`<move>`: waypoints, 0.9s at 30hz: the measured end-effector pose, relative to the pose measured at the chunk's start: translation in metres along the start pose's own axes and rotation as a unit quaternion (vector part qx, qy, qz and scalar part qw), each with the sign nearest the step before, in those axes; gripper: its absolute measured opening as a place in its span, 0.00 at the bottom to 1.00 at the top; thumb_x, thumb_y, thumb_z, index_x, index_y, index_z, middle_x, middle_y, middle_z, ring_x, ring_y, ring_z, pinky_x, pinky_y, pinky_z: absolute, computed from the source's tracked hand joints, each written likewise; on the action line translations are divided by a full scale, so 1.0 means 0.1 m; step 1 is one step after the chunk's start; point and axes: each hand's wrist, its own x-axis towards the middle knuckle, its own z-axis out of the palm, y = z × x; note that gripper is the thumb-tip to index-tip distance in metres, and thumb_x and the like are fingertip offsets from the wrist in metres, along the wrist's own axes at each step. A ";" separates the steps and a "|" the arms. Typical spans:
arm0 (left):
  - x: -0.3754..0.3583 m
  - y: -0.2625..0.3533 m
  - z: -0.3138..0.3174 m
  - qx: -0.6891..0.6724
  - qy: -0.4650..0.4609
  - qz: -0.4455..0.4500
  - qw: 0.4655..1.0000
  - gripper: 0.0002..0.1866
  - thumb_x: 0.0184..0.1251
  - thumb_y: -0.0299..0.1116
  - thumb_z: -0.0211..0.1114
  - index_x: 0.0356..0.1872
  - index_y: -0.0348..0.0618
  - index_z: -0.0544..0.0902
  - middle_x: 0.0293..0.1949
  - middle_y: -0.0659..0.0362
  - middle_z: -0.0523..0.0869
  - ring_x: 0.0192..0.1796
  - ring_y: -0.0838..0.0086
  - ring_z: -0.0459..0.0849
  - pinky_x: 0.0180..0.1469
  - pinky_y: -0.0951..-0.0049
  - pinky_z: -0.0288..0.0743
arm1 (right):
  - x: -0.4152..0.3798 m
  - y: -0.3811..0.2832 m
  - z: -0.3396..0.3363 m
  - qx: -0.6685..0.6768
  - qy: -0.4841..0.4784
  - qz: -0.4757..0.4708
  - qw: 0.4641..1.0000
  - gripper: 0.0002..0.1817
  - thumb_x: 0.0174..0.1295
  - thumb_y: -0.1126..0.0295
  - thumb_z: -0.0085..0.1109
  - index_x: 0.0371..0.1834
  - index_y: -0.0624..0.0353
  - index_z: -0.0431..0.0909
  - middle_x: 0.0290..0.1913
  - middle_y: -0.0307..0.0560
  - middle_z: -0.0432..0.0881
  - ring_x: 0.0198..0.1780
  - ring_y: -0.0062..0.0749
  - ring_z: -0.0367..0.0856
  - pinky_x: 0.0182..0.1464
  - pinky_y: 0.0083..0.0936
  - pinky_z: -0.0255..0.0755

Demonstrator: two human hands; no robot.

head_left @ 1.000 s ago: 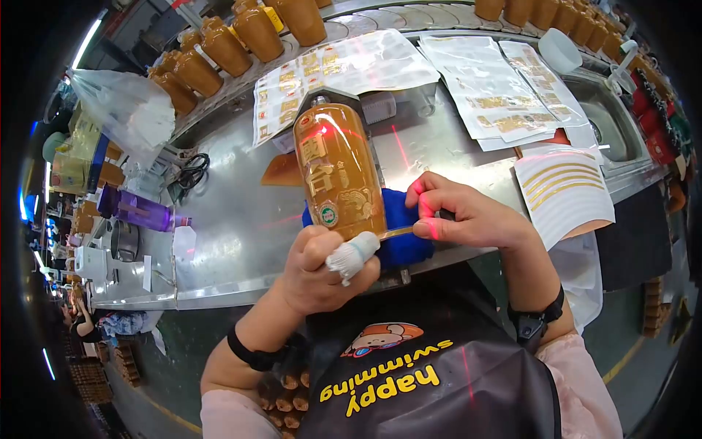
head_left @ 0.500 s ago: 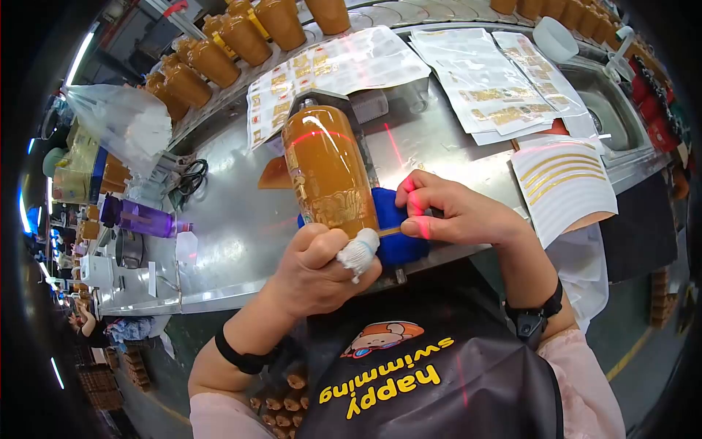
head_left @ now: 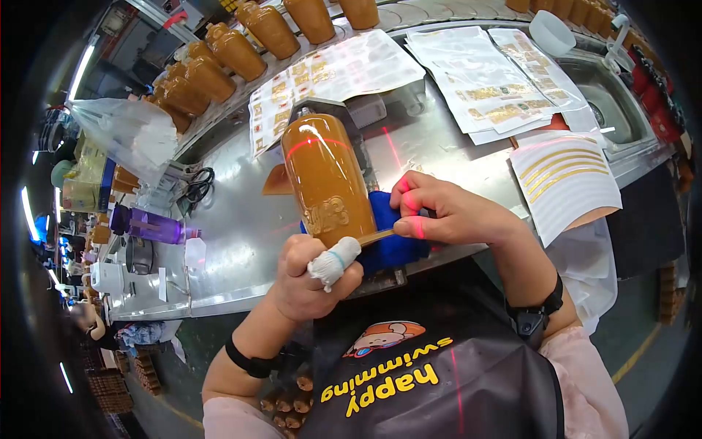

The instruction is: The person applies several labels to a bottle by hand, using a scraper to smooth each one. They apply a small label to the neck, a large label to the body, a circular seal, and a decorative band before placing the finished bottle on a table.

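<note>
A glossy brown ceramic bottle (head_left: 325, 168) with raised markings lies on its side, its far end against a dark metal holder (head_left: 344, 113). My left hand (head_left: 314, 274) is closed around the bottle's near end, and a white wrapping (head_left: 335, 263) covers its thumb. Between thumb and finger my right hand (head_left: 446, 212) pinches a narrow gold strip (head_left: 376, 236), which stretches across to the bottle beside my left thumb. Beneath the bottle and strip lies a blue cloth (head_left: 395, 252). The bottle's near tip is hidden by my left hand.
Printed decal sheets (head_left: 475, 80) lie at the back, and a sheet with gold curved strips (head_left: 563, 172) is at the right near a sink (head_left: 614, 110). Several brown bottles (head_left: 241, 51) line the back. Black-handled scissors (head_left: 199, 184) and a purple bottle (head_left: 150, 223) are at the left.
The brown bottle has turned about its length, showing different raised markings. My left hand has shifted slightly left and down with its thumb rolled over; my right hand still pinches the gold strip.
</note>
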 end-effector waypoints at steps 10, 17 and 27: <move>0.11 0.00 0.01 0.011 0.022 0.025 0.999 0.11 0.38 0.31 0.70 0.29 0.52 0.84 0.47 0.63 0.84 0.46 0.67 0.73 0.39 0.67 0.69 | 0.02 -0.01 0.05 -0.023 0.006 -0.010 1.000 0.16 0.63 0.60 0.66 0.33 0.64 0.80 0.43 0.49 0.74 0.50 0.42 0.74 0.52 0.33 0.69; -0.08 0.05 0.02 0.023 0.018 -0.025 0.999 0.13 0.34 0.29 0.70 0.28 0.50 0.84 0.46 0.61 0.83 0.46 0.61 0.73 0.41 0.63 0.67 | 0.07 -0.02 0.10 -0.009 0.015 -0.005 1.000 0.15 0.61 0.61 0.67 0.30 0.64 0.78 0.40 0.48 0.73 0.47 0.40 0.72 0.52 0.32 0.68; 0.39 0.02 -0.09 0.056 -0.061 0.083 0.993 0.14 0.41 0.30 0.73 0.34 0.55 0.86 0.46 0.68 0.80 0.51 0.71 0.73 0.43 0.69 0.71 | 0.07 0.00 0.12 0.005 0.024 0.010 1.000 0.14 0.60 0.64 0.68 0.30 0.64 0.77 0.39 0.48 0.71 0.46 0.39 0.72 0.50 0.31 0.68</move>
